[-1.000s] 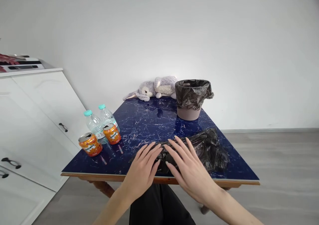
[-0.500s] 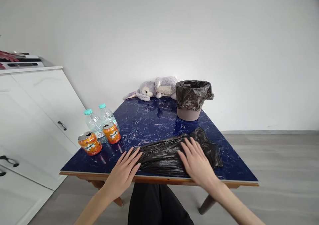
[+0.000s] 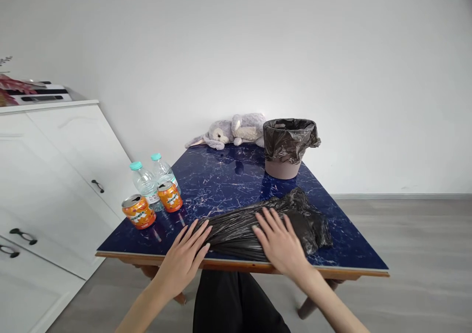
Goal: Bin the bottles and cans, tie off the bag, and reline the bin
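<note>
A crumpled black plastic bag [image 3: 239,227] lies stretched along the near edge of the blue marbled table [image 3: 221,180]. My left hand [image 3: 184,259] rests flat on the bag's left end, fingers spread. My right hand [image 3: 280,242] presses flat on the bag's middle, fingers apart. Neither hand grips anything. Farther back stands a small bin [image 3: 282,166] lined with another black bag.
Two orange drink cans [image 3: 138,211] [image 3: 170,196] and two water bottles [image 3: 145,185] stand at the table's left edge. A grey plush toy [image 3: 228,131] lies at the far edge by the wall. A white cabinet [image 3: 47,176] stands to the left.
My hands slid apart across the bag, spreading it flat along the table edge. In the last half second the right hand drew back a little toward the middle; the view shifted slightly.
</note>
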Available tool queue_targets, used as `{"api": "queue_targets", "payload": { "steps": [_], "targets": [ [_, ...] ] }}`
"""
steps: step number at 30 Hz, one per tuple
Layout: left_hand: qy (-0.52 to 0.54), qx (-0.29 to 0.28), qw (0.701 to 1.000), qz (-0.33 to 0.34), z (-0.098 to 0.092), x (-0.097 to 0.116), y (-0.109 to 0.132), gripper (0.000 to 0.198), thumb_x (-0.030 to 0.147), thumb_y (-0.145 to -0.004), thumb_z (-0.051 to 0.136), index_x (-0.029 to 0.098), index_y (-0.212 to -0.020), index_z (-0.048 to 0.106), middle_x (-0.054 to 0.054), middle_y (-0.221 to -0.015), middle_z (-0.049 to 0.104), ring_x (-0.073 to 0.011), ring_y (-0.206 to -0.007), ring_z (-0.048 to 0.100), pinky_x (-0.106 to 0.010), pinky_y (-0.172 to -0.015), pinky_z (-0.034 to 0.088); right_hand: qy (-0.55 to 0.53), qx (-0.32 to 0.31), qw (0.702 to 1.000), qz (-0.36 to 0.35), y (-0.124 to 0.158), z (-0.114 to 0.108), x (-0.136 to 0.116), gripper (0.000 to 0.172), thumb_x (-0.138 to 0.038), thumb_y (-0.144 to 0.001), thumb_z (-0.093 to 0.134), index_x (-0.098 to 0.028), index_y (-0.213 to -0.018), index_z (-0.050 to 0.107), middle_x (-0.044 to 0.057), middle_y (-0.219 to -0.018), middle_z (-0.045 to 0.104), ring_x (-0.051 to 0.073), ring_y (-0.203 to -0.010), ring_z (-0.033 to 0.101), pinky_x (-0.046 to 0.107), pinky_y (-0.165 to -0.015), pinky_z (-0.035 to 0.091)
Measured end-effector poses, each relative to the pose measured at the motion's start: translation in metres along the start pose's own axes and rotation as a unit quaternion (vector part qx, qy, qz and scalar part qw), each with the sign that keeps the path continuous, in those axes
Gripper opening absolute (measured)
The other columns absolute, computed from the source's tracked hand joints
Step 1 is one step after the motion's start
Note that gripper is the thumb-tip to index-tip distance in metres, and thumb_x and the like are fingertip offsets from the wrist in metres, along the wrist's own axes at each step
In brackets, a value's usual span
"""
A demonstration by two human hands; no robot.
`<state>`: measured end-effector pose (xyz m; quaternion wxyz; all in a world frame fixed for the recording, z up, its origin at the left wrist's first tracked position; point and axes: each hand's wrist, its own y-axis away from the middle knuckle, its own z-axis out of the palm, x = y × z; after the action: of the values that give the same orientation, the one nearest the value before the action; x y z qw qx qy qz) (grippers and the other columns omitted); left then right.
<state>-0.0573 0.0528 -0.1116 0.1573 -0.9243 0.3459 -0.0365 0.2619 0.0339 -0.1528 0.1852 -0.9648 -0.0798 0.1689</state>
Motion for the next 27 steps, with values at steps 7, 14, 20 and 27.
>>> {"api": "queue_targets", "payload": {
  "steps": [7,14,20,27],
  "targets": [
    [0.012,-0.002,0.999,0.036,-0.005,-0.004,0.005,0.077,0.056,-0.101,0.062,0.034,-0.167,0.029,-0.006,-0.167,0.043,-0.032,-0.156,0.038,-0.051,-0.124,0.039,0.039,0.056,0.997,0.041,0.018,-0.006,0.097,0.062,-0.057,-0.11,0.029,-0.024,-0.158,0.051,0.012,-0.163,0.049,0.037,-0.149,0.048,0.063,-0.123,0.033],
    [0.023,0.046,0.994,0.095,-0.011,-0.012,0.032,0.048,0.021,-0.107,0.054,0.036,-0.153,0.055,-0.001,-0.149,0.065,-0.0246,-0.141,0.057,-0.046,-0.117,0.05,-0.051,0.049,0.997,-0.012,0.032,-0.038,0.048,0.068,-0.054,-0.109,0.042,-0.016,-0.164,0.036,0.015,-0.17,0.036,0.034,-0.161,0.023,0.062,-0.128,0.029],
    [0.056,0.113,0.984,0.128,-0.052,0.023,0.036,0.034,0.012,-0.1,0.058,0.033,-0.122,0.073,0.0,-0.129,0.076,-0.0249,-0.131,0.064,-0.043,-0.11,0.054,-0.16,-0.094,0.967,-0.177,0.045,-0.061,-0.056,0.099,-0.031,-0.09,0.073,-0.024,-0.171,0.018,0.006,-0.174,0.026,0.034,-0.162,0.017,0.059,-0.131,0.025],
    [0.073,0.275,0.955,0.085,-0.075,0.084,-0.009,0.061,0.018,-0.095,0.074,0.033,-0.15,0.051,-0.006,-0.138,0.068,-0.0274,-0.135,0.061,-0.047,-0.111,0.054,-0.558,-0.061,0.825,0.067,0.021,-0.059,-0.087,0.05,-0.026,-0.099,0.049,-0.025,-0.148,0.062,0.004,-0.155,0.059,0.027,-0.15,0.047,0.053,-0.129,0.03]
  ]
}}
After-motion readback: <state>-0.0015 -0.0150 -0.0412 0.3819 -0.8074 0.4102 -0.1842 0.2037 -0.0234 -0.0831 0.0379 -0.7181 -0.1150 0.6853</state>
